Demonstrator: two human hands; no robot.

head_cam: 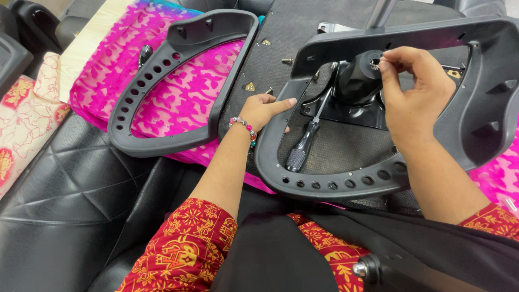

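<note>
Armrest frame (324, 186) is steadied by flat, open left hand (263, 110) while right hand (416, 92) fingertips are pinched on a small fastener (374, 63), screwdriver (305, 141) parked within reach.

A grey plastic armrest frame (378, 162) with a row of round holes lies flat at 3 o'clock. Inside it, a black-handled screwdriver (305, 141) rests tilted, its tip pointing toward 1 o'clock.

I see a black upside-down seat base (281, 32) carrying the parts. Directly on it, beyond my left fingertips (289, 101), lie small screws (286, 60); a screwdriver (305, 141) lies just right of these fingertips. A pink cloth (178, 97) spreads to their left.
</note>
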